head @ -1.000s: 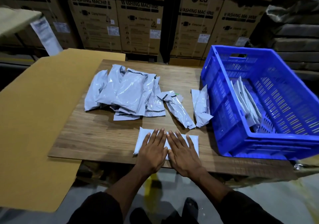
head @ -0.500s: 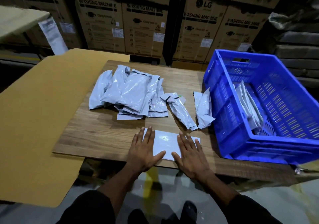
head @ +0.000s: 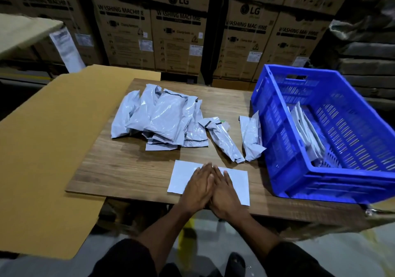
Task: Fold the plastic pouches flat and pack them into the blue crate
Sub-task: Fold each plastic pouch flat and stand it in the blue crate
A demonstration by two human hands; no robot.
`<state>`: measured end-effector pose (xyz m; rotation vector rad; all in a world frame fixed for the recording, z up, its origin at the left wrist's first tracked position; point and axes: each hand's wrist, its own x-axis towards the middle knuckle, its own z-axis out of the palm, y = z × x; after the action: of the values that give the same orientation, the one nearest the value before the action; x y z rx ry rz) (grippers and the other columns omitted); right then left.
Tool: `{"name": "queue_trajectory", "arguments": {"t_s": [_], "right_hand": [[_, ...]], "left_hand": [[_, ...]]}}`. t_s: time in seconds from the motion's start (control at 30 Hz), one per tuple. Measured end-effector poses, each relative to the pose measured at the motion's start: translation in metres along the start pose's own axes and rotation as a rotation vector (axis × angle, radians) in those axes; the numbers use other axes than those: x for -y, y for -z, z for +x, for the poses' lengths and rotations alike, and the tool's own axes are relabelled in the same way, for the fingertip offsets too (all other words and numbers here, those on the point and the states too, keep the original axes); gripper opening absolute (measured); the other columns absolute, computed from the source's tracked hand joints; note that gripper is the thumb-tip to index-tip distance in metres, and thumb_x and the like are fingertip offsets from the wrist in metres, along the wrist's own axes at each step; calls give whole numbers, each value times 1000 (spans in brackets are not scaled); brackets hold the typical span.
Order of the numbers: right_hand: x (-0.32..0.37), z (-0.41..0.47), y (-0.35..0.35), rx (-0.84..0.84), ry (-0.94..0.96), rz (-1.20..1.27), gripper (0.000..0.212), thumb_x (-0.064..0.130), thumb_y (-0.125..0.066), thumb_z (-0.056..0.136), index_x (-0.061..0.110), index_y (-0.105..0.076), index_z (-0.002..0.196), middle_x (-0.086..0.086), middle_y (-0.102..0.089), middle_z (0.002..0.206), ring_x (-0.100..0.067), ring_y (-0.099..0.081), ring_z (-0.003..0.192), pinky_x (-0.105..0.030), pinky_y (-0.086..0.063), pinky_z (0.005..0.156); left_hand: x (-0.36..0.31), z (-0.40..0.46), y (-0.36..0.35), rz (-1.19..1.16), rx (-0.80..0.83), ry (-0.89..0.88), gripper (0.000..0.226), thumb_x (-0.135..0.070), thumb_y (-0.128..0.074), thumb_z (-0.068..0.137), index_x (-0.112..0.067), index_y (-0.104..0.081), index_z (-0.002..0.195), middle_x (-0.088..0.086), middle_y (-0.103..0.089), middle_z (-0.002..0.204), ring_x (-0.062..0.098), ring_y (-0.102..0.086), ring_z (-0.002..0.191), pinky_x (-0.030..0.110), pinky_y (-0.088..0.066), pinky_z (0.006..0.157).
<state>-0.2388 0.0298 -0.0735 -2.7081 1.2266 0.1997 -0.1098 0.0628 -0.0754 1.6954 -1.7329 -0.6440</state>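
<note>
The blue crate [head: 333,165] sits on the right end of the wooden table [head: 128,170], its walls slotted and a handle cut-out in the far end. Inside it, a small stack of folded pouches [head: 307,135] leans on edge near the left wall. On the table to its left, 2 crumpled pouches [head: 224,140] [head: 252,135] lie just beside the crate, and farther left a loose pile of grey pouches [head: 160,116] overlaps in a heap.

At the near edge, 1 flat pouch [head: 181,178] lies spread on the wood. The left hand [head: 198,187] and right hand [head: 224,191] press down on its middle, side by side and touching, fingers straight, gripping nothing.

A sheet of brown cardboard [head: 47,159] covers the left side. Behind the table, stacked cartons [head: 177,31] read "LG" and "WASHING MACHINE"; their smaller labels are too blurred to read.
</note>
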Motion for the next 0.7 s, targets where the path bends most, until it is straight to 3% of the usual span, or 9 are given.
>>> {"name": "queue_trajectory", "arguments": {"t_s": [0.1,0.23,0.3,0.43,0.6,0.7], "right_hand": [[1,2,-7,3,-18,-68,88,58,-36,81,10,-33,155,-13,-33,160,-30,-30,148,-49,-14,115],[-4,-2,-13,-97,-58,-32,71,47,-36,92,17,-32,156,-5,-32,161,-28,-27,150,-48,-11,118],[-5,-5,-11,-139,-122,8,63,45,-29,100,18,-31,156,-1,-29,163,-26,-23,151,-47,-11,119],[-19,-13,-13,-142,-179,28,68,56,-17,101,21,-18,160,3,-11,167,-23,-6,154,-50,-8,123],[-41,-26,-14,-127,-224,5,77,65,-14,99,19,-18,159,-6,-15,167,-28,-10,154,-51,-10,122],[-50,-33,-10,-78,-237,10,84,73,-5,94,21,-1,160,-5,6,168,-24,9,154,-49,1,123]], "left_hand": [[13,-1,-6,104,1,-47,69,-46,-10,103,-10,-33,157,1,-32,163,11,-28,152,26,-9,125],[30,-6,-12,359,-46,-69,61,-39,-12,110,-10,-45,153,3,-45,158,21,-37,148,38,-21,121],[40,-10,-12,462,-81,-75,55,-38,-19,111,-14,-45,153,6,-42,160,29,-32,151,45,-26,121],[51,-15,-5,533,-153,-80,51,-41,-39,107,-19,-48,152,17,-37,161,41,-34,147,55,-32,117],[68,-19,10,550,-85,22,62,-56,-39,102,-23,-45,154,12,-37,162,42,-31,149,56,-28,117],[79,-22,23,571,-49,67,69,-61,-32,99,-24,-38,157,7,-32,165,35,-28,152,52,-17,119]]}}
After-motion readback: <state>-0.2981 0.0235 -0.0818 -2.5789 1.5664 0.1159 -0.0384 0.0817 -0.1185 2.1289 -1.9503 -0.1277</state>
